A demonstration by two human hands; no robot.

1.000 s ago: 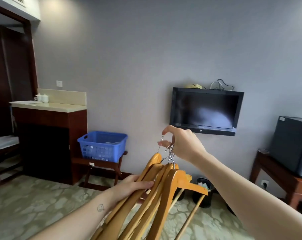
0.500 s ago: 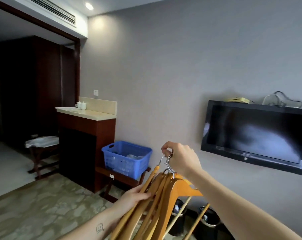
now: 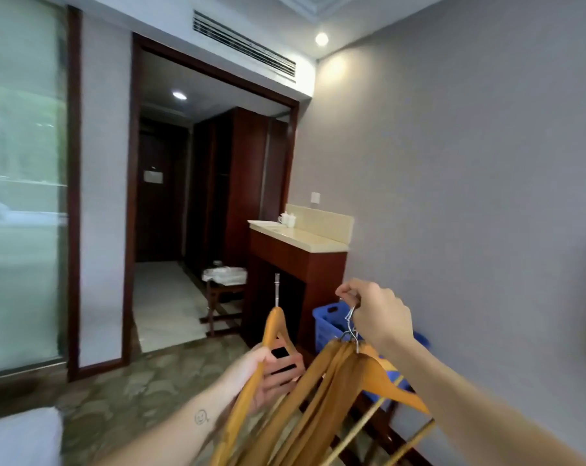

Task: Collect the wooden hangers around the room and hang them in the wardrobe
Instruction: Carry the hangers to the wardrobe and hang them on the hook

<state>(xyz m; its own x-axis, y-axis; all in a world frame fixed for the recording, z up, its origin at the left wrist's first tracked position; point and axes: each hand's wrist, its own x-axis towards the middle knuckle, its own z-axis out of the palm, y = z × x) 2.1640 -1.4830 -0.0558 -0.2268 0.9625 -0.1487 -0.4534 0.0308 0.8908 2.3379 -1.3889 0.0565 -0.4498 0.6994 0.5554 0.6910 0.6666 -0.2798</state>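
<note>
Left hand (image 3: 268,371) grips 1 hanger (image 3: 274,326) by its arm, stem up; right hand (image 3: 375,317) pinches the hooks of a bunch (image 3: 335,381) beside it, lower ends cut off. Ahead: a counter (image 3: 298,235), a stool (image 3: 222,280) and a blue basket (image 3: 326,326), partly hidden behind the right hand. The wardrobe (image 3: 241,183) past the doorway is dark, and the door sign (image 3: 153,176) is unreadable.

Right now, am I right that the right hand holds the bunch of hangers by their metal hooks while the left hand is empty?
Not quite: the head view shows the left hand gripping a single wooden hanger, apart from the rest. The right hand does hold the bunch of hangers by their metal hooks.
</note>
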